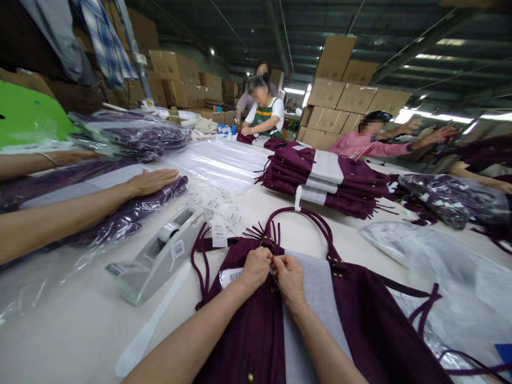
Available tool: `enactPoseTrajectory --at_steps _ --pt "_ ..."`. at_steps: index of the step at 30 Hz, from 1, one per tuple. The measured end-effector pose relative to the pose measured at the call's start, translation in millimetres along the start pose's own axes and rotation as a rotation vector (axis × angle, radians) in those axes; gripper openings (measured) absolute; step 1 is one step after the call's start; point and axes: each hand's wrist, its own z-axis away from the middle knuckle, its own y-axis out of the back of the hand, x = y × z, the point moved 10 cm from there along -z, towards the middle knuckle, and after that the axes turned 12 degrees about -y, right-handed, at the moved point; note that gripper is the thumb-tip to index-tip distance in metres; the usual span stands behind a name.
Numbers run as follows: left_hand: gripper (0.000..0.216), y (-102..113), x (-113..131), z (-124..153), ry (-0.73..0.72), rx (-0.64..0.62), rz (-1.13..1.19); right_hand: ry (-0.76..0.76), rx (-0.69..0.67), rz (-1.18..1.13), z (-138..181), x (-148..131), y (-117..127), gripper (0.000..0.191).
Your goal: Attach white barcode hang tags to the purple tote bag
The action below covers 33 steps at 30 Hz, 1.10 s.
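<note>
A dark purple bag (372, 304) with a grey panel (312, 282) lies in front of me, its looped handles (320, 220) stretching away across the table. Below the fringed tassel (262, 230) and a buckle, the fingers of my left hand (257, 268) are closed in a pinch on the bag. My right hand (288, 278) pinches at the same spot, fingertips against the left ones; the small part between them is hidden. A white serrated plastic strip (298, 198) sits around the handles. White printed tags (219, 230) hang at the bag's left side.
Left of the bag stand a tape dispenser (164, 250) and another white strip (154, 320). A co-worker's hands press a plastic-wrapped bag (160, 200) at left. Stacked purple bags (320, 176), clear plastic sheets (216, 160) and wrapped bags (456, 200) lie beyond. Other people work behind.
</note>
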Motion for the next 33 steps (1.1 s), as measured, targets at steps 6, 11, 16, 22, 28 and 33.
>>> enactPoseTrajectory --at_steps 6,11,16,22,28,33 --pt "0.015 2 -4 -2 0.019 -0.036 0.185 0.044 -0.013 0.130 11 -20 17 0.034" --pt "0.020 13 -2 -2 0.039 -0.055 0.198 0.272 0.035 0.894 42 -42 7 0.039" --pt "0.031 45 16 5 -0.046 -0.016 -0.035 0.370 0.058 1.196 62 -48 -5 0.025" --pt "0.023 66 13 28 -0.020 -0.124 -0.517 0.661 0.130 1.163 96 -73 -27 0.017" --pt "0.028 68 -1 35 0.089 -0.228 -0.518 0.765 0.050 1.134 125 -72 -67 0.019" --pt "0.028 66 -13 42 0.203 -0.230 -0.494 0.651 -0.141 1.064 130 -70 -79 0.019"
